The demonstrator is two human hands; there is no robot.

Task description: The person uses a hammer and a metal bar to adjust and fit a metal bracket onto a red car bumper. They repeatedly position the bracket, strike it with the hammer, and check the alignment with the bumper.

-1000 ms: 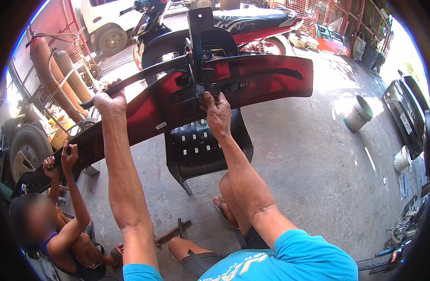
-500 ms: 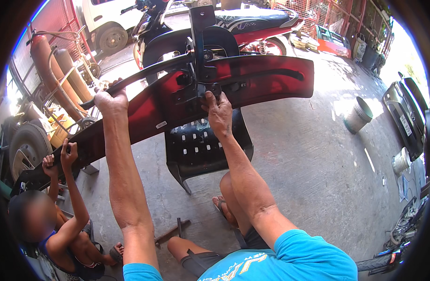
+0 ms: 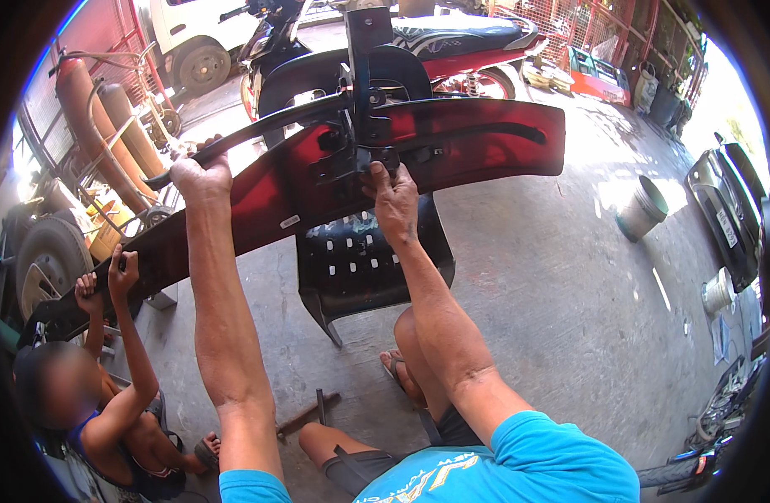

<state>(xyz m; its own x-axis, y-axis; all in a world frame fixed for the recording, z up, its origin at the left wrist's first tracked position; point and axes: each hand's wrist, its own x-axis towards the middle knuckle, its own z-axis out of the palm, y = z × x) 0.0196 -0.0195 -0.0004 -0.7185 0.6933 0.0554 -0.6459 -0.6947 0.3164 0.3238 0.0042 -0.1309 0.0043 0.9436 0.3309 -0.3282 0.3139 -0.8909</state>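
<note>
A long, curved panel [image 3: 494,142], dark red and black like the inside of a vehicle bumper, spans the view from lower left to upper right. Across its middle stands an upright black metal bracket [image 3: 364,63], joined to a curved black bar [image 3: 272,124]. My left hand [image 3: 202,174] is closed around the left end of that bar. Lower down, my right hand [image 3: 393,197] pinches the bracket's bottom end, thumb on the near side. At lower left a crouching co-worker's hands [image 3: 123,272] grip the panel's far left end.
Behind the panel is a black perforated chair [image 3: 368,281], with a motorcycle [image 3: 469,50] beyond. Gas cylinders [image 3: 91,126] and a tyre [image 3: 58,260] stand left. Buckets [image 3: 640,210] are on the right. A metal piece [image 3: 309,412] lies near my feet.
The panel and bracket have shifted very slightly to the right. Both my hands keep their grips, and the co-worker still holds the left end.
</note>
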